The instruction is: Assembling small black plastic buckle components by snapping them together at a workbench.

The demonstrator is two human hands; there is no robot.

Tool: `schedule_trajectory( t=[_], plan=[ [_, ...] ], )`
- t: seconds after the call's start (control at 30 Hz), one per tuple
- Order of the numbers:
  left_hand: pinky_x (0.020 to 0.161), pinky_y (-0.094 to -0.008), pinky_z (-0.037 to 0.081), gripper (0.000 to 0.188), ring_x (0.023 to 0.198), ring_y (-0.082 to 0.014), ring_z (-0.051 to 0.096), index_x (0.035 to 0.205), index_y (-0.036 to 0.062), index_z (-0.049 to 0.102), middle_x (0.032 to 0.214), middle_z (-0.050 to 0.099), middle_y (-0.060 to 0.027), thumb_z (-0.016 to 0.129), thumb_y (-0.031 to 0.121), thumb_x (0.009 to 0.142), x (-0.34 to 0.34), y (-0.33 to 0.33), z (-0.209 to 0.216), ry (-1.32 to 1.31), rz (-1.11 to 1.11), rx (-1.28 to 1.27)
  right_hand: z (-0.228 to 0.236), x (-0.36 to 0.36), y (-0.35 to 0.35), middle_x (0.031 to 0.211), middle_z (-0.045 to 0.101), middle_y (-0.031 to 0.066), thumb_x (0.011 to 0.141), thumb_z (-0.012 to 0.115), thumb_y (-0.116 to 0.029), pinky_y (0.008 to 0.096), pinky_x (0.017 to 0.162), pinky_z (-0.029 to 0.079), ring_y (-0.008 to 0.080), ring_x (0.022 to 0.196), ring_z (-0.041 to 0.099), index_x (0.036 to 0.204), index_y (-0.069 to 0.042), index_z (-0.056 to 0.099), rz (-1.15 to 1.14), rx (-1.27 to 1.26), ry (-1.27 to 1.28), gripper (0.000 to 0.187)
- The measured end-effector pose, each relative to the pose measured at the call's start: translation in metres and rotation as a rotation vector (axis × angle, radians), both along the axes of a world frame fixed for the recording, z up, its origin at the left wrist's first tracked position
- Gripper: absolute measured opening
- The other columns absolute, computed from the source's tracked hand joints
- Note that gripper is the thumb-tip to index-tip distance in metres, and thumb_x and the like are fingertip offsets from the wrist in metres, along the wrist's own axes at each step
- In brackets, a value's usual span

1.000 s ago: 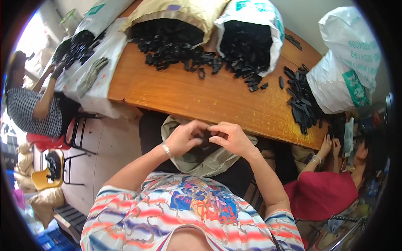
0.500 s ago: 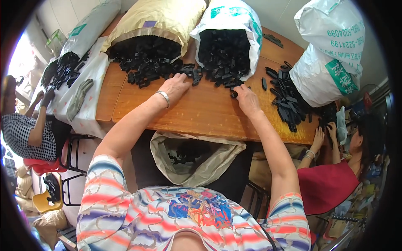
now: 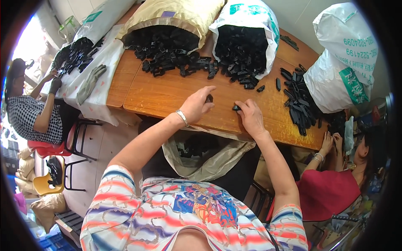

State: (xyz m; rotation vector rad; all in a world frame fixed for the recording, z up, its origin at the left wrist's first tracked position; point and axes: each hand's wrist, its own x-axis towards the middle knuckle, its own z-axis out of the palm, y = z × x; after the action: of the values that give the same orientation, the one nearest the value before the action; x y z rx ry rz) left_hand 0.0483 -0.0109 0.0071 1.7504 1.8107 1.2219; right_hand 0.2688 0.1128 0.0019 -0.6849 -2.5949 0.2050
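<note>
Over the front part of the wooden table (image 3: 167, 98), my left hand (image 3: 196, 105) holds a small black plastic piece (image 3: 209, 98) between thumb and fingers, with the index finger stretched out. To its right, my right hand (image 3: 252, 118) pinches another small black plastic piece (image 3: 236, 108) at its fingertips, close to the tabletop. The exact form of both pieces is too small to make out. Beyond my hands, black plastic pieces spill from a yellowish sack (image 3: 180, 11) on the left and a white sack (image 3: 272, 37) on the right.
An open beige sack (image 3: 184, 164) with black pieces inside sits below the table edge at my lap. At right are a pile of longer black parts (image 3: 299, 102), a white bag (image 3: 331, 85) and a co-worker in red (image 3: 328, 194). Another co-worker (image 3: 31, 119) sits at left near a grey glove (image 3: 91, 83).
Both hands have drawn back from the black piles toward the table's front edge, each with a black piece. My hands are closer together, and the whole view has shifted slightly.
</note>
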Motion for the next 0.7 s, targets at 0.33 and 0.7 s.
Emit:
schedule_trajectory(
  t=[0.33,0.7],
  plan=[
    [0.079,-0.0381,0.053,0.036,0.085,-0.0355,0.065,0.115,0.0001,0.061,0.097,0.066,-0.0181,0.070,0.008,0.081,0.004,-0.013,0.004,-0.064,-0.043,-0.046,0.051,-0.043,-0.053,0.087,0.064,0.0115,0.082,0.070,0.003,0.0292,0.065,0.051,0.0214,0.073,0.063,0.100,-0.001,0.069,0.178,-0.356,0.414,0.018],
    [0.073,-0.0333,0.053,0.032,0.082,-0.0238,0.067,0.109,-0.0006,0.055,0.094,0.068,-0.0140,0.072,0.001,0.081,0.011,-0.024,0.004,-0.304,-0.019,-0.100,0.042,-0.040,-0.059,0.097,0.061,0.0135,0.077,0.070,0.003,0.0369,0.066,0.054,0.0308,0.077,0.065,0.103,-0.003,0.068,0.201,-0.177,0.305,0.027]
  ],
)
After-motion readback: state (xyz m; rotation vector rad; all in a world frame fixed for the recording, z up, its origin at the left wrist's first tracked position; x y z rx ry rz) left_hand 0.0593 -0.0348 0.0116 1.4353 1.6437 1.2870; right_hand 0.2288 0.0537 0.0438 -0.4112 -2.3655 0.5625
